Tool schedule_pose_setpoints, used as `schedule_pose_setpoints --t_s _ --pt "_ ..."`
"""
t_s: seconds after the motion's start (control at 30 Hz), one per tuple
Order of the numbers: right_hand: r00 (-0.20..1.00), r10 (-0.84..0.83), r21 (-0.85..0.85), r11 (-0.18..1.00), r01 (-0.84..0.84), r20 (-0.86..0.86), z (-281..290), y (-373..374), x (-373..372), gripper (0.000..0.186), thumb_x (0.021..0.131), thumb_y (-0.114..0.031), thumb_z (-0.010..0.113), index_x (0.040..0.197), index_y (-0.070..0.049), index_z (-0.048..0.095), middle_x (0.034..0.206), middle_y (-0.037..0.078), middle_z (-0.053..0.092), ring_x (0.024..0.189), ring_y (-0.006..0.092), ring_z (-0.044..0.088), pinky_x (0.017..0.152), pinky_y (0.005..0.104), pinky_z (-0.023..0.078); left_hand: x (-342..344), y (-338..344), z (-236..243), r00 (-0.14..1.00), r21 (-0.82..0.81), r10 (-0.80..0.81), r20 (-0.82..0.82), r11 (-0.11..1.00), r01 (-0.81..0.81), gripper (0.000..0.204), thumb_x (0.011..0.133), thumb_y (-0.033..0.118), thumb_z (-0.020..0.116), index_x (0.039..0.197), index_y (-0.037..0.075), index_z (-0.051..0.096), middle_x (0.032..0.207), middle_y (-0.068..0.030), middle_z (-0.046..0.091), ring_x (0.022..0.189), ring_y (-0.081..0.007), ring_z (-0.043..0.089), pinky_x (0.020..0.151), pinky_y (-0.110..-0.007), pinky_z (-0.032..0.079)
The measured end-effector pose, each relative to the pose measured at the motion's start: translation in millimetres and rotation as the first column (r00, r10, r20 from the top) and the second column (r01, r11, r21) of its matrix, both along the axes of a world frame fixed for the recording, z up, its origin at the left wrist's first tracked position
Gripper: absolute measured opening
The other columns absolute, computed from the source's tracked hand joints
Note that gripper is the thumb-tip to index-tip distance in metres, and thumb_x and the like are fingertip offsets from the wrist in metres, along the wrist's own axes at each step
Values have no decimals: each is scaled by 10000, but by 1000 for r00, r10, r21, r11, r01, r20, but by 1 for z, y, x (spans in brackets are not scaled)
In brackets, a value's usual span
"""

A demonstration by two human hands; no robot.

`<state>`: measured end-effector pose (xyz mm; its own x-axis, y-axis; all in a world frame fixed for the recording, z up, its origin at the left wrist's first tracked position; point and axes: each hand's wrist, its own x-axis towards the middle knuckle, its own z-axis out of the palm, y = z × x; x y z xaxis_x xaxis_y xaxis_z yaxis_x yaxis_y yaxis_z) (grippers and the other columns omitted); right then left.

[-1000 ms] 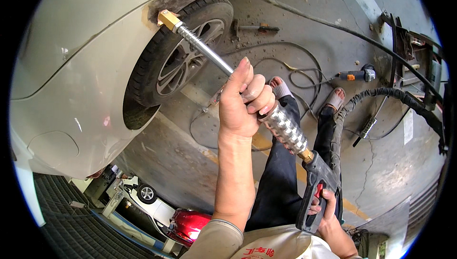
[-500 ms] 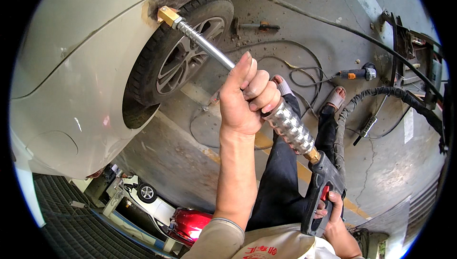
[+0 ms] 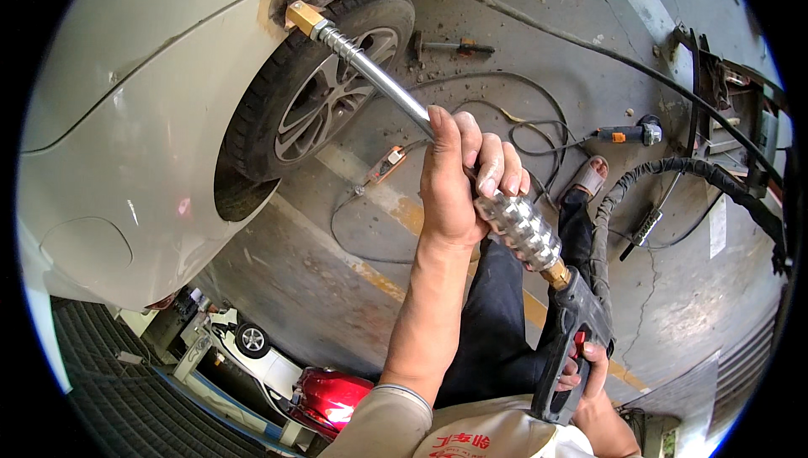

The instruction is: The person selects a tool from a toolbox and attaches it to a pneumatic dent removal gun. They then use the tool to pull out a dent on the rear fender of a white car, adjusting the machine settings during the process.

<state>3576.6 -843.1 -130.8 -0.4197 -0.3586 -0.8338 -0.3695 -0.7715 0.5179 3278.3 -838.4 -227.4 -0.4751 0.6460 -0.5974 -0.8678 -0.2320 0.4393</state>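
Note:
A slide-hammer dent puller [image 3: 391, 87] runs slantwise from the car's body panel [image 3: 126, 146] down toward me. Its brass tip [image 3: 305, 18] meets the scraped, bare patch above the wheel arch. My left hand [image 3: 454, 180] is curled loosely around the steel rod, thumb up along it, fingertips at the upper end of the knurled metal sliding weight [image 3: 526, 231]. At the lower end, my right hand [image 3: 594, 370] is closed on the black pistol handle [image 3: 551, 378], fingers through its loop below the red trigger [image 3: 579, 338]. A spring sits behind the tip.
The car's wheel [image 3: 337, 96] stands just beside the rod. A cable [image 3: 606, 41] crosses above the floor, and a thick wrapped hose [image 3: 619, 189] curves near the handle. An angle grinder [image 3: 631, 131], a hammer [image 3: 454, 47] and loose cords lie on the floor. A metal rack [image 3: 732, 104] stands right.
My left hand has shifted slightly right and down, and its fingers have loosened and spread. An orange device on the floor has come into fuller view. The tip stays at the panel.

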Motion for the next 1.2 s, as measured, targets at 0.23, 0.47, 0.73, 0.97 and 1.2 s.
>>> schedule_pose_setpoints --t_s 0.23,0.47,0.73,0.97,1.2 --pt "1000 -15 -7 1000 15 18 0 -5 0 245 762 -271 569 898 -71 535 592 51 461 451 109 415 457 241 370 0 -4 -3 1000 41 -23 7 999 22 513 926 587 297 630 168 287 459 36 326 485 -144 414 527 -306 385" --pt "998 -4 -17 1000 5 62 -2 -6 0 238 767 -269 572 910 -83 533 604 45 463 455 108 416 459 236 370 1 -5 -8 999 9 -37 22 999 37 514 922 588 319 630 166 290 464 31 320 485 -144 406 534 -309 386" --pt "998 29 3 1000 -29 50 -5 -5 -1 233 767 -277 580 897 -91 529 605 42 456 449 105 404 468 244 369 0 -3 -7 999 5 -28 20 1000 28 517 929 581 307 617 169 290 452 35 329 476 -141 409 516 -303 384" --pt "998 48 6 999 -48 52 -4 -4 -1 228 766 -277 582 887 -90 535 611 47 466 447 106 407 467 243 370 -1 -4 -6 999 31 -28 19 999 27 515 929 583 297 622 169 290 454 34 334 478 -144 412 517 -304 385" --pt "1000 6 36 999 -7 14 -5 -5 -3 249 757 -277 590 889 -74 539 603 51 466 445 107 405 461 243 367 -2 -3 -6 1000 25 -17 7 1000 17 512 929 581 300 628 167 291 471 34 336 474 -144 417 512 -306 387"
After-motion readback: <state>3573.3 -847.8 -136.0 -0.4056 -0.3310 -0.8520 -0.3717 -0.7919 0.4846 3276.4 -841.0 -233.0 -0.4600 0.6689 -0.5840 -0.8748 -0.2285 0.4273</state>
